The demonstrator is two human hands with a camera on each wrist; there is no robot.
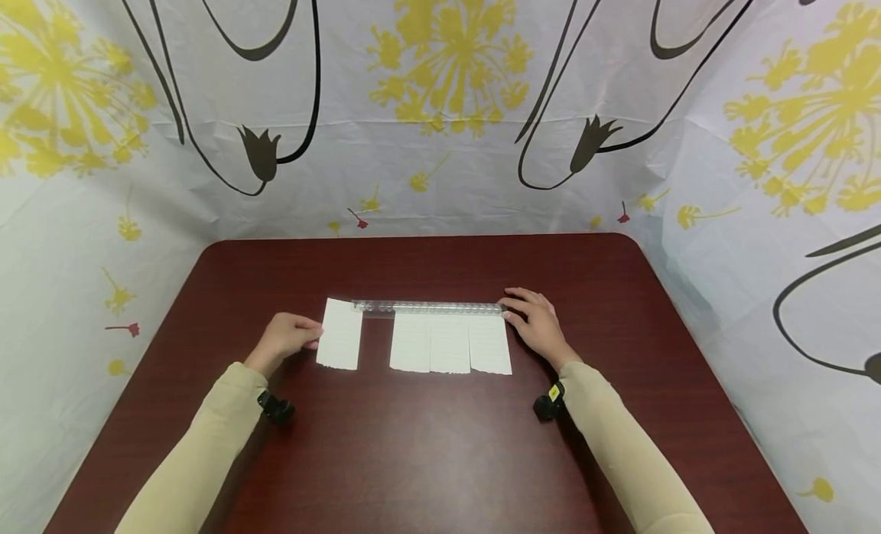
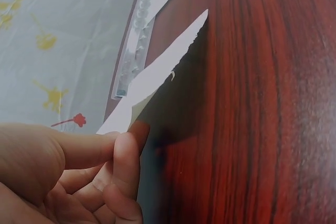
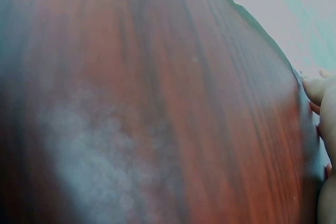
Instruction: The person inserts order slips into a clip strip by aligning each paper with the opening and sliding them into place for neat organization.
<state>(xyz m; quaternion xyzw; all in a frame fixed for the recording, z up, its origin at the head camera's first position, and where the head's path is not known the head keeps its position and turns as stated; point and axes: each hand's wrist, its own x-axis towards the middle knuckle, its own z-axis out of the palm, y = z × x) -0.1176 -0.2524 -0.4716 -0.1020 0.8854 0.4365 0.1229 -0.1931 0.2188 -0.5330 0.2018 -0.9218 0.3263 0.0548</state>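
Note:
My left hand (image 1: 292, 334) pinches the left edge of a white paper strip (image 1: 340, 333) between thumb and fingers. In the left wrist view this strip (image 2: 168, 59) is tilted up off the table, its torn edge casting a shadow. Its upper right corner meets the left end of a clear plastic ruler (image 1: 427, 307). Three more paper strips (image 1: 450, 343) lie side by side under the ruler's lower edge, to the right of a gap. My right hand (image 1: 540, 327) grips the ruler's right end, thumb below and fingers above. The right wrist view catches only part of this hand (image 3: 326, 114).
A dark red wooden table (image 1: 427, 450) with rounded far corners carries everything. Behind and beside it hangs a white curtain (image 1: 440, 190) printed with yellow flowers and dark stems. Both wrists wear small black cameras.

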